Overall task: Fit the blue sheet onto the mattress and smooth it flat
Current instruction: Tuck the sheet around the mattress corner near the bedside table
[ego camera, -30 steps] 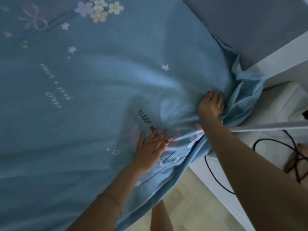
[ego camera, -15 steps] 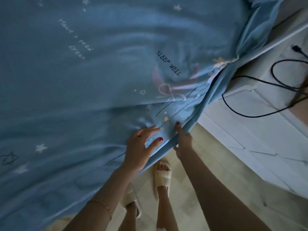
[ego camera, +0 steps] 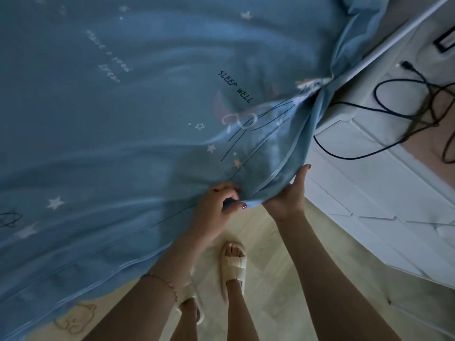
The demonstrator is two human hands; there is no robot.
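The blue sheet [ego camera: 128,124], printed with stars, bows and "SLEEP WELL", covers the mattress across most of the view; the mattress itself is hidden under it. Its near edge hangs over the bed's side toward the floor. My left hand [ego camera: 215,209] pinches a fold of that hanging edge between thumb and fingers. Right beside it, my right hand [ego camera: 289,193] cups the same edge from below, thumb up against the cloth. The sheet is bunched and creased toward the bed's corner at the upper right.
A white bedside cabinet [ego camera: 384,193] stands to the right, with black cables [ego camera: 394,114] lying on its top. Pale wood floor [ego camera: 283,279] lies below. My feet in cream sandals [ego camera: 234,264] stand close to the bed edge.
Both hands have left the top of the sheet near the corner and dropped to its hanging edge. My left hand went from flat and spread to pinching; my right now grips from beneath.
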